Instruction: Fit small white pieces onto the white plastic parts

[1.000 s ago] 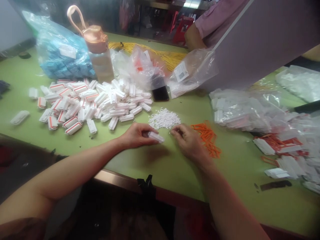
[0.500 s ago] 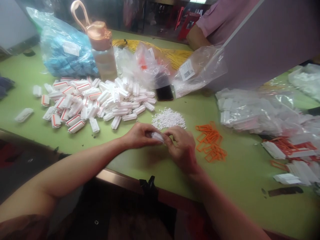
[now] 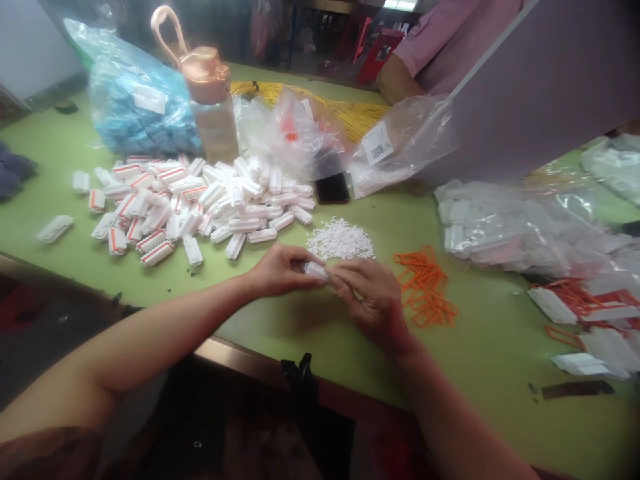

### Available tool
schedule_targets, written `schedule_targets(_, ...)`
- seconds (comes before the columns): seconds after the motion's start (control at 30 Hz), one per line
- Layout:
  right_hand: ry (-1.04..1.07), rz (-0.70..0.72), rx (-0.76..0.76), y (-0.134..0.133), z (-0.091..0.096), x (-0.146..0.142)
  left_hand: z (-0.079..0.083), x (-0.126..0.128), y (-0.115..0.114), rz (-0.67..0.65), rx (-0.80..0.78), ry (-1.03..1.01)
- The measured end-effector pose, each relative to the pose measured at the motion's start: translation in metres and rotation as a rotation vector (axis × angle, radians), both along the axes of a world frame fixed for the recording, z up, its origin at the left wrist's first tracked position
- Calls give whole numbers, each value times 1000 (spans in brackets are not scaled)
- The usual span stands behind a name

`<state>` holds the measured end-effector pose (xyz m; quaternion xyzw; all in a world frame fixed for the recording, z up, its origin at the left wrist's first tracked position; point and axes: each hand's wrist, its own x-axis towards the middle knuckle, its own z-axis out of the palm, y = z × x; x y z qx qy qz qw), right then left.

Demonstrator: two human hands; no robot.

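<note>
My left hand (image 3: 281, 271) is closed around a small white plastic block (image 3: 316, 270), with part of it showing between thumb and fingers. At the block's right end, the fingertips of my right hand (image 3: 373, 297) are pinched together; whatever lies between them is too small to make out. Just beyond my hands is a heap of tiny white pegs (image 3: 343, 239). To the right of my right hand lie orange rectangular frames (image 3: 425, 287). A large pile of white plastic blocks (image 3: 240, 200), some with an orange stripe, spreads out to the left.
A bottle (image 3: 213, 113) stands by a bag of blue parts (image 3: 145, 107). Behind the pegs are a phone (image 3: 333, 189), clear bags (image 3: 395, 143) and yellow cables (image 3: 360, 118). More bagged white parts (image 3: 500, 227) lie right. A person's arm (image 3: 400, 81) shows behind a grey panel (image 3: 540, 93).
My right hand has turned and shifted slightly right, its fingers stretched more toward the block's end. The left hand keeps its hold on the block. The whole view has shifted slightly.
</note>
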<state>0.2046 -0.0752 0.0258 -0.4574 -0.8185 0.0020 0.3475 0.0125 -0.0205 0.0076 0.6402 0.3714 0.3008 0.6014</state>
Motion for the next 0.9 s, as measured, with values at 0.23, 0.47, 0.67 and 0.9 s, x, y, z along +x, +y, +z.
schedule_targets(0.23, -72, -31, 60, 0, 3, 3, -1, 0, 0, 1, -17, -30)
schedule_targets(0.47, -115, -46, 26, -6, 0, -11, -1, -2, -2, 37, -5, -26)
schedule_targets(0.67, 235, -214, -181, 12, -3, 24, 2, 0, -2, 29, -116, -41)
schedule_targets(0.9, -42, -488, -245, 25, -21, 69, 4, -1, -2, 36, -42, 73)
